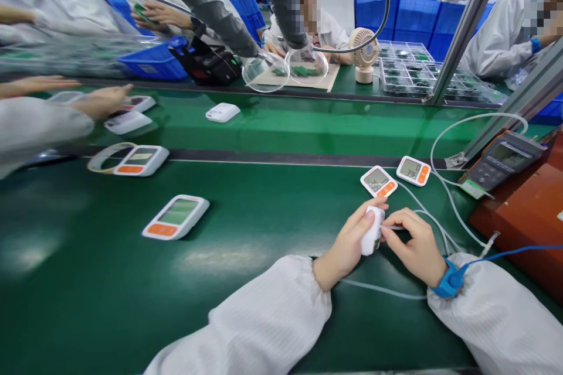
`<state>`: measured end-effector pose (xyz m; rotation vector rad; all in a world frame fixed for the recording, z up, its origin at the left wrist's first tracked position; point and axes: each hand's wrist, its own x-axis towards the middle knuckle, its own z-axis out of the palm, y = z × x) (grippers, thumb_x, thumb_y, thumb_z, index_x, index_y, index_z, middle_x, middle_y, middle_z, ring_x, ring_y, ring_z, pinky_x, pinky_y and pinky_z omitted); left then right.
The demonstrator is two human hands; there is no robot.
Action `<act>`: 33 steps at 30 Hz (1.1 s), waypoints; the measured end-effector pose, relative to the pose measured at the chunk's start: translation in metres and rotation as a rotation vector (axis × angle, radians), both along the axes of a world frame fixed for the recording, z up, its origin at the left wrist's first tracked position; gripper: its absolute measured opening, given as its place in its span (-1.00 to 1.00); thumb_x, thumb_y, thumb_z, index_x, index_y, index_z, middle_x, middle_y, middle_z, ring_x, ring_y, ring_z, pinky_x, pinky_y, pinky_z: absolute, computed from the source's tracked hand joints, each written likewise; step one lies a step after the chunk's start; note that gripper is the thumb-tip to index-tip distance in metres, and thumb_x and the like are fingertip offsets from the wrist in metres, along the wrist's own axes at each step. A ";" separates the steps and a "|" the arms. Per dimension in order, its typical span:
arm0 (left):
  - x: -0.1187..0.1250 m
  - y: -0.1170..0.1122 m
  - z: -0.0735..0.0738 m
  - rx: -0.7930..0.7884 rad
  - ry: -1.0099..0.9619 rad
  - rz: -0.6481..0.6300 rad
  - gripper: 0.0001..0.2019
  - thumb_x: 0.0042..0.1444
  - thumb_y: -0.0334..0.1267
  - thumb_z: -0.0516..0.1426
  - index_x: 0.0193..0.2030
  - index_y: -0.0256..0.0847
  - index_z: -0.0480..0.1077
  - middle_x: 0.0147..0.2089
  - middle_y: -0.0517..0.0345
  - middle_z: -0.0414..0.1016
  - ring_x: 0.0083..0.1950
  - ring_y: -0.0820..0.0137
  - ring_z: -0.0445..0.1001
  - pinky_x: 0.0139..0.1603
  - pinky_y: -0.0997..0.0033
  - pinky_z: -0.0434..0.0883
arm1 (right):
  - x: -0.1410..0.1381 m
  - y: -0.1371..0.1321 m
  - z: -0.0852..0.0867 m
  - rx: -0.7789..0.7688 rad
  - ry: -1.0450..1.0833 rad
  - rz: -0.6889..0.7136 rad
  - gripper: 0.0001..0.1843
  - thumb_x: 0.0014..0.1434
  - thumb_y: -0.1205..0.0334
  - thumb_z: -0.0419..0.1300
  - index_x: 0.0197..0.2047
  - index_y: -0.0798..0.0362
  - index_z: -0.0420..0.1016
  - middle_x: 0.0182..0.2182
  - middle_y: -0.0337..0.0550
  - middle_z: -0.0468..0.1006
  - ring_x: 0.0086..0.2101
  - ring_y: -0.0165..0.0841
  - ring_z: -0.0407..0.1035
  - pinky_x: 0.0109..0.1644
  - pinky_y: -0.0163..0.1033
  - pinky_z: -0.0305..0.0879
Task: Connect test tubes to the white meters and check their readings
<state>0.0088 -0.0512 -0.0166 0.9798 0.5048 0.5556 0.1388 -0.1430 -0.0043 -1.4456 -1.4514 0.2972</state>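
Note:
My left hand (pixel 347 243) is closed round a small white blood pressure monitor (pixel 372 233), tilted on its edge with its screen hidden from me. At the monitor's right side, my right hand (pixel 416 246) pinches the end of a thin air tube (pixel 393 227). The fingertips cover the spot where tube and monitor meet, so I cannot tell how far in it sits. Just beyond my hands lie one monitor with orange buttons (pixel 379 181) and another lit monitor (pixel 413 170), both showing digits. A blue wrist strap (pixel 451 279) circles my right wrist.
A handheld gauge (pixel 501 158) leans by an orange-brown box (pixel 523 205) at right, with tubes looping nearby. On the left of the green bench lie a monitor (pixel 176 217) and a second monitor beside a ring (pixel 141 161). A co-worker's hands (pixel 101 101) reach over the belt (pixel 290 129).

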 end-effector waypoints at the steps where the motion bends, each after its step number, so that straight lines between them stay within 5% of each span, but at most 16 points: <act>1: 0.000 0.000 0.000 0.005 0.004 -0.001 -0.49 0.14 0.10 0.20 0.12 -0.15 0.43 0.11 -0.02 0.42 -0.16 0.36 0.42 -0.18 0.41 0.36 | 0.000 0.000 0.000 0.003 -0.002 0.001 -0.91 0.30 0.32 0.16 -0.28 0.01 0.44 -0.38 -0.21 0.50 -0.33 -0.32 0.39 -0.23 -0.21 0.31; 9: -0.001 -0.004 0.001 0.079 0.019 0.007 -0.49 0.17 0.11 0.16 0.15 -0.15 0.39 0.06 0.00 0.41 -0.20 0.38 0.39 -0.21 0.42 0.35 | -0.002 0.001 0.001 0.024 -0.030 0.000 -0.87 0.30 0.33 0.13 -0.31 -0.01 0.43 -0.42 -0.21 0.50 -0.37 -0.32 0.38 -0.27 -0.20 0.30; 16: -0.004 -0.007 0.002 0.246 0.066 -0.006 -0.47 0.24 0.15 0.05 0.19 -0.16 0.33 0.12 -0.02 0.36 0.02 0.26 0.36 0.06 0.33 0.30 | -0.003 0.000 0.002 0.045 -0.049 0.011 -0.87 0.28 0.38 0.14 -0.30 0.00 0.43 -0.41 -0.22 0.49 -0.35 -0.33 0.38 -0.27 -0.22 0.30; 22: -0.005 -0.007 -0.003 0.352 0.120 -0.037 -0.43 0.27 0.17 -0.02 0.27 -0.13 0.23 0.16 -0.04 0.31 0.01 0.26 0.35 0.08 0.28 0.28 | -0.003 -0.001 0.003 0.033 -0.084 0.004 -0.86 0.28 0.38 0.13 -0.30 -0.01 0.44 -0.41 -0.21 0.51 -0.36 -0.31 0.38 -0.27 -0.19 0.31; 33: -0.001 -0.006 0.007 0.149 0.053 0.029 -0.52 0.17 0.13 0.15 0.08 -0.15 0.38 0.03 0.03 0.38 -0.19 0.36 0.34 -0.21 0.42 0.31 | -0.006 0.001 0.002 0.091 -0.053 -0.058 -0.87 0.24 0.36 0.14 -0.34 0.00 0.44 -0.45 -0.22 0.49 -0.41 -0.34 0.38 -0.32 -0.21 0.30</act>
